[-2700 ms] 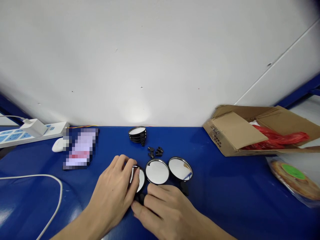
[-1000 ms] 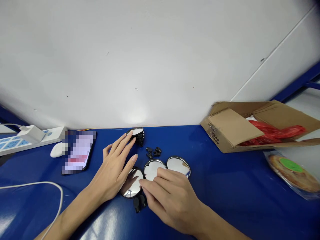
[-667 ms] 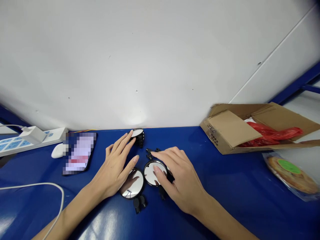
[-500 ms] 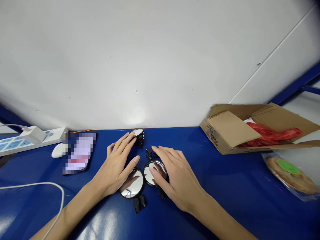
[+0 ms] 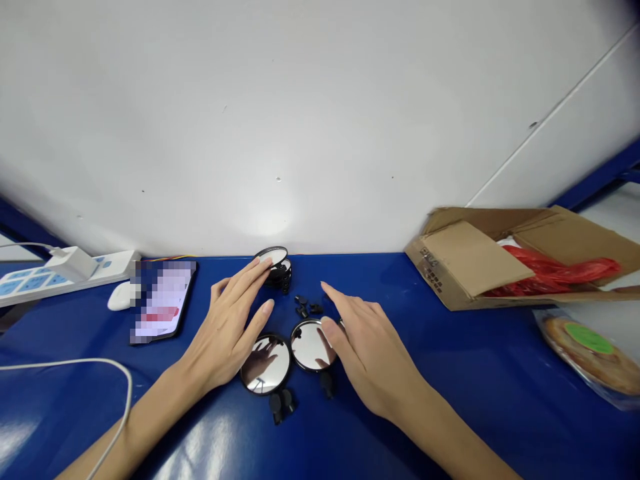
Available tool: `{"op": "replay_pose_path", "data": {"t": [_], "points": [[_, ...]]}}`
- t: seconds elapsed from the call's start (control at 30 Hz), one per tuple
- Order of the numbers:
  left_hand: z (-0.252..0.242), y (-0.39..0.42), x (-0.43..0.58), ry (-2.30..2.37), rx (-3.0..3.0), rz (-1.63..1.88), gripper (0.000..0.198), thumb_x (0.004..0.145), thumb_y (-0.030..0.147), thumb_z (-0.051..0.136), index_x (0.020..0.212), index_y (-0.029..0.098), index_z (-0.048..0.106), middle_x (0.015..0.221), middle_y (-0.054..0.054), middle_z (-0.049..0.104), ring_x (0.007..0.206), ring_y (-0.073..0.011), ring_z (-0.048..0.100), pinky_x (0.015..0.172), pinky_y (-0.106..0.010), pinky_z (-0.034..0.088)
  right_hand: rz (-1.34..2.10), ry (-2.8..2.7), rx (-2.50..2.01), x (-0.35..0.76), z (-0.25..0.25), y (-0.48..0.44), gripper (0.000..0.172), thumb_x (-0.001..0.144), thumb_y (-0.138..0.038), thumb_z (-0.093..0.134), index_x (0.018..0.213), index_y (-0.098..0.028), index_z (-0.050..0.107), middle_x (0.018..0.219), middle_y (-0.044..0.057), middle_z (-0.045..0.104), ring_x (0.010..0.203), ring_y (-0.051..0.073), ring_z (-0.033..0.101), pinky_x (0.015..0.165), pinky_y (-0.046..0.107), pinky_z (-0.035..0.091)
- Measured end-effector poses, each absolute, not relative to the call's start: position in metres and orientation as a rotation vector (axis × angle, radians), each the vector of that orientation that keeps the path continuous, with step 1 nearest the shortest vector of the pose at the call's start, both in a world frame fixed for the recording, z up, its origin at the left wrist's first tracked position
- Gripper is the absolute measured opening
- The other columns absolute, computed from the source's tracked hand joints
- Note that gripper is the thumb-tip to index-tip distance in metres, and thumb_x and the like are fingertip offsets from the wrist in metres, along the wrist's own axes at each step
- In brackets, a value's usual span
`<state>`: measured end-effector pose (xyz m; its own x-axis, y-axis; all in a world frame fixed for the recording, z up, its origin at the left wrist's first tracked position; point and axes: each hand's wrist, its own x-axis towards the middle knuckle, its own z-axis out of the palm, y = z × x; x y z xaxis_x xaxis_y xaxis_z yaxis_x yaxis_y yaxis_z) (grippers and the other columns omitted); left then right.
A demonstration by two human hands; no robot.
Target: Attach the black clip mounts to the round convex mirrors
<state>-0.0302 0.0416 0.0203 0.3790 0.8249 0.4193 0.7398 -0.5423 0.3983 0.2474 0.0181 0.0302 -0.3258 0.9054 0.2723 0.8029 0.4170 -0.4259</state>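
Two round black-rimmed mirrors lie side by side on the blue table, a left mirror [image 5: 265,368] and a right mirror [image 5: 311,347]. My left hand [image 5: 233,327] is spread, its fingertips at the top mirror of a small stack [image 5: 274,256] by the wall. That top mirror is tilted. My right hand [image 5: 373,347] has its fingers extended, the thumb at the right mirror's edge; whether it touches is unclear. Small black parts [image 5: 306,307] lie between the stack and the right mirror. More black clamp-like parts [image 5: 281,404] sit below the mirrors.
On the left are a power strip [image 5: 37,280], a white case [image 5: 121,297], a phone [image 5: 164,300] and a white cable [image 5: 113,362]. A cardboard box [image 5: 453,257] with red plastic and a wrapped round item [image 5: 593,350] are on the right.
My right hand has shifted right, uncovering more of the right mirror and the small black parts. The top mirror of the stack has lifted and tilted under my left fingertips. The view has shifted slightly.
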Motion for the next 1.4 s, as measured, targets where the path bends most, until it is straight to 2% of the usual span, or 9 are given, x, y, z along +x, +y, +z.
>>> {"op": "replay_pose_path", "data": {"t": [0.17,0.37,0.47,0.57,0.67,0.83,1.2,1.3,1.4], "points": [[0.026,0.032,-0.033,1.377,2.487,0.984,0.054,0.122,0.028,0.045,0.177,0.03,0.042,0.185,-0.006,0.046,0.175,-0.0319,0.033,0.139,-0.056,0.034,0.306,-2.087,-1.568,0.255,0.03,0.023,0.066,0.123,-0.057,0.024,0.166,-0.02,0.057,0.118,0.014,0.084,0.113,0.034,0.079,0.1,0.055,0.057],[0.028,0.021,-0.035,1.175,2.183,1.081,0.048,0.123,0.025,0.044,0.169,0.033,0.056,0.182,-0.002,0.05,0.167,-0.0259,0.048,0.141,-0.05,0.039,0.407,-1.996,-1.634,0.266,0.031,0.032,0.071,0.122,-0.061,0.018,0.162,-0.022,0.061,0.129,0.015,0.083,0.126,0.036,0.076,0.107,0.057,0.055],[0.029,0.017,-0.033,1.191,2.045,1.246,0.036,0.121,0.026,0.051,0.141,0.033,0.08,0.159,-0.001,0.074,0.148,-0.0273,0.069,0.128,-0.048,0.054,0.432,-1.916,-1.637,0.273,0.029,0.037,0.067,0.123,-0.059,0.019,0.158,-0.025,0.065,0.127,0.014,0.084,0.128,0.037,0.076,0.108,0.057,0.054],[0.032,0.011,-0.03,1.276,1.932,1.387,0.031,0.116,0.028,0.065,0.099,0.034,0.091,0.118,0.002,0.091,0.108,-0.0248,0.086,0.099,-0.039,0.069,0.433,-1.835,-1.691,0.279,0.025,0.044,0.059,0.122,-0.058,0.027,0.157,-0.029,0.066,0.122,0.013,0.084,0.122,0.038,0.077,0.104,0.056,0.055],[0.036,0.006,-0.025,1.376,1.822,1.421,0.036,0.105,0.032,0.082,0.069,0.031,0.083,0.087,0.003,0.089,0.078,-0.0222,0.084,0.077,-0.035,0.068,0.39,-1.84,-1.754,0.285,0.019,0.051,0.051,0.119,-0.052,0.039,0.152,-0.029,0.069,0.123,0.012,0.083,0.118,0.038,0.076,0.102,0.055,0.055],[0.039,0.006,-0.021,1.402,1.582,1.38,0.055,0.095,0.034,0.091,0.05,0.025,0.059,0.072,0.001,0.08,0.067,-0.0198,0.074,0.067,-0.034,0.059,0.391,-1.847,-1.721,0.296,0.01,0.063,0.04,0.111,-0.043,0.052,0.136,-0.025,0.078,0.123,0.013,0.08,0.118,0.035,0.073,0.1,0.053,0.056],[0.032,0.018,-0.023,1.084,1.154,1.224,0.046,0.082,0.029,0.103,0.07,0.021,0.059,0.084,-0.001,0.079,0.073,-0.0165,0.075,0.068,-0.029,0.065,0.474,-1.87,-1.698,0.31,0.008,0.077,0.032,0.106,-0.044,0.066,0.126,-0.032,0.088,0.115,0.01,0.074,0.099,0.028,0.074,0.091,0.047,0.059],[0.031,0.02,-0.022,1.013,1.032,1.265,0.041,0.079,0.023,0.106,0.093,0.024,0.068,0.097,0.003,0.076,0.075,-0.013,0.076,0.069,-0.025,0.066,0.48,-1.878,-1.695,0.31,0.009,0.077,0.029,0.103,-0.042,0.07,0.122,-0.031,0.089,0.113,0.01,0.074,0.096,0.028,0.074,0.091,0.046,0.059],[0.035,0.019,-0.021,1.036,0.956,1.293,0.066,0.079,0.024,0.107,0.134,0.032,0.072,0.124,-0.001,0.08,0.081,-0.0132,0.079,0.076,-0.026,0.069,0.477,-1.878,-1.683,0.31,0.009,0.077,0.027,0.101,-0.04,0.071,0.118,-0.029,0.088,0.111,0.009,0.074,0.095,0.027,0.073,0.091,0.046,0.059]]}}
